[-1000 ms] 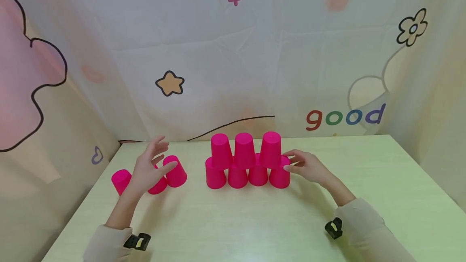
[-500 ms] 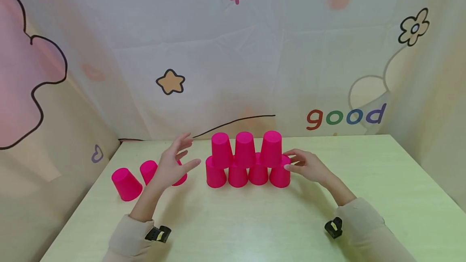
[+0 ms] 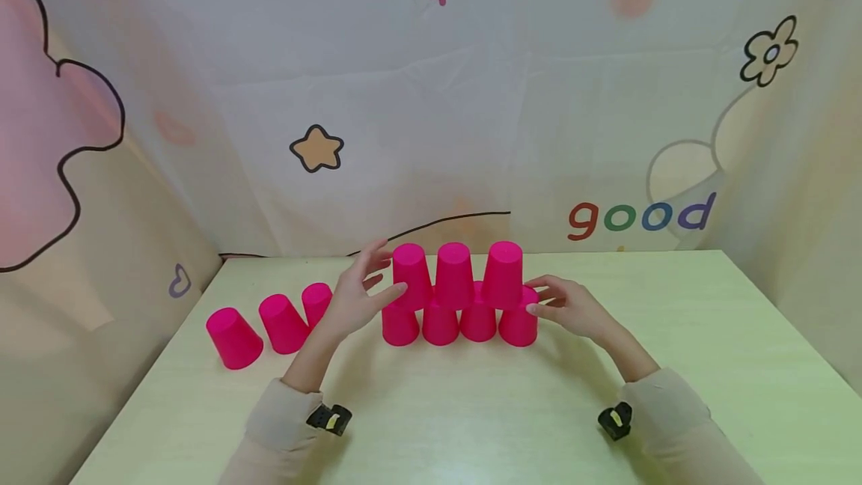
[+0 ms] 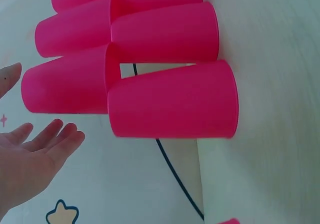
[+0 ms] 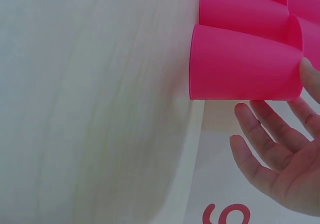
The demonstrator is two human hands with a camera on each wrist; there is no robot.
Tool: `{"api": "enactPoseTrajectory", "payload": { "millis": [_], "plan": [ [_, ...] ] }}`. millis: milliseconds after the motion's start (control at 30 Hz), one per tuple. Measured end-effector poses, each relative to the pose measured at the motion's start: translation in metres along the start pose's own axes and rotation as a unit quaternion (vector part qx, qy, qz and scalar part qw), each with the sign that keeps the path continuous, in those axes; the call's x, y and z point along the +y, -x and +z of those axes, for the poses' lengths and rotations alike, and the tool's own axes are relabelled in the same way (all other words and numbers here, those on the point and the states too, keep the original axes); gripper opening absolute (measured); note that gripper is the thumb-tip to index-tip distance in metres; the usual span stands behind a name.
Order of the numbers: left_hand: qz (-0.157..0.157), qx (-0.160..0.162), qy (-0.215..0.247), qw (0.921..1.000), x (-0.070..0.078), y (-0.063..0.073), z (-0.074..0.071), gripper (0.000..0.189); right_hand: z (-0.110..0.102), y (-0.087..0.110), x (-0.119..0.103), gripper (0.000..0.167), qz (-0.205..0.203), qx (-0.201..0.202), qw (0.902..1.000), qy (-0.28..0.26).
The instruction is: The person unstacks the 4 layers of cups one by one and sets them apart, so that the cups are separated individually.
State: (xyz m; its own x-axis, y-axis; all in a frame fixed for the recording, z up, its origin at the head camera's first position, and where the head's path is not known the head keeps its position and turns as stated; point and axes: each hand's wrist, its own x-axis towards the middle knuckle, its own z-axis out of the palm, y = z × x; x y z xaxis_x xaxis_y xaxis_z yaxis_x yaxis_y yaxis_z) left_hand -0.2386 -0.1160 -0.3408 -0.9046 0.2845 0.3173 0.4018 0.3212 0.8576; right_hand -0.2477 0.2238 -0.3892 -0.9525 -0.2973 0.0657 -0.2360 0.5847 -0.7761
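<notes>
Pink cups stand upside down in two rows on the table. Three cups form the upper row, its left cup (image 3: 411, 275) resting on the lower-left cup (image 3: 400, 326). My left hand (image 3: 364, 294) is spread beside that upper-left cup (image 4: 70, 82); its thumb overlaps the cup in the head view, while the left wrist view shows a gap between fingers and cup. At the other end, my right hand (image 3: 569, 307) rests against the lower-right cup (image 3: 518, 324), its thumb (image 5: 309, 77) touching the cup's side and its other fingers loosely extended.
Three more pink cups stand to the left: the outermost cup (image 3: 234, 339), the middle cup (image 3: 283, 324) and one partly hidden cup (image 3: 316, 302) behind my left forearm. A printed curtain (image 3: 431, 118) hangs behind the pale table (image 3: 485, 418).
My left hand has moved right, from over the loose cups to the stack's left end. My right hand has stayed at the lower-right cup. The cups have not moved.
</notes>
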Motion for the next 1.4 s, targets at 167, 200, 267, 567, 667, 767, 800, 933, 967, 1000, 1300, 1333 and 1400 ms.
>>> {"api": "enactPoseTrajectory", "payload": {
  "millis": [167, 200, 267, 567, 667, 767, 800, 933, 967, 1000, 1300, 1333, 1400],
  "plan": [
    [-0.006, 0.01, 0.0, 0.9999, -0.018, -0.013, 0.01, 0.074, 0.0, -0.001, 0.001, 0.043, -0.005, -0.001, 1.0, -0.002],
    [-0.007, 0.015, 0.001, 0.9999, -0.018, -0.015, 0.012, 0.074, 0.0, -0.001, 0.001, 0.043, -0.006, -0.001, 1.0, -0.003],
    [-0.01, 0.025, 0.002, 0.9996, -0.019, -0.018, 0.016, 0.075, 0.001, -0.001, 0.002, 0.044, -0.007, -0.001, 1.0, -0.006],
    [-0.023, 0.051, 0.014, 0.9983, -0.016, -0.023, 0.029, 0.069, 0.001, 0.0, 0.0, 0.042, -0.001, -0.002, 1.0, 0.0],
    [-0.02, 0.062, 0.011, 0.9978, -0.017, -0.024, 0.03, 0.061, 0.001, 0.0, 0.0, 0.042, -0.002, -0.004, 1.0, 0.001],
    [-0.012, 0.066, 0.008, 0.9977, -0.017, -0.024, 0.03, 0.054, 0.001, 0.0, 0.0, 0.043, -0.001, -0.002, 1.0, 0.004],
    [-0.01, 0.066, 0.008, 0.9977, -0.016, -0.024, 0.03, 0.053, 0.001, 0.0, 0.0, 0.043, 0.001, -0.001, 1.0, 0.005],
    [-0.013, 0.07, 0.007, 0.9974, -0.014, -0.022, 0.027, 0.053, 0.002, -0.002, 0.0, 0.044, 0.002, -0.002, 1.0, 0.0],
    [-0.013, 0.071, 0.006, 0.9974, -0.015, -0.022, 0.026, 0.054, 0.002, -0.002, 0.0, 0.044, 0.003, -0.002, 1.0, -0.002],
    [-0.012, 0.072, 0.006, 0.9973, -0.014, -0.021, 0.025, 0.054, 0.002, -0.002, 0.0, 0.044, 0.003, -0.002, 1.0, -0.004],
    [0.017, 0.076, 0.001, 0.997, -0.008, -0.01, 0.016, 0.053, 0.001, -0.001, 0.0, 0.043, 0.007, -0.003, 0.9999, -0.007],
    [0.022, 0.075, 0.002, 0.997, -0.007, -0.008, 0.016, 0.053, 0.001, -0.001, 0.0, 0.043, 0.007, -0.002, 1.0, -0.006],
    [0.027, 0.075, 0.004, 0.9968, -0.007, -0.003, 0.014, 0.053, 0.001, 0.0, 0.001, 0.043, 0.004, -0.001, 1.0, -0.005]
  ]
}}
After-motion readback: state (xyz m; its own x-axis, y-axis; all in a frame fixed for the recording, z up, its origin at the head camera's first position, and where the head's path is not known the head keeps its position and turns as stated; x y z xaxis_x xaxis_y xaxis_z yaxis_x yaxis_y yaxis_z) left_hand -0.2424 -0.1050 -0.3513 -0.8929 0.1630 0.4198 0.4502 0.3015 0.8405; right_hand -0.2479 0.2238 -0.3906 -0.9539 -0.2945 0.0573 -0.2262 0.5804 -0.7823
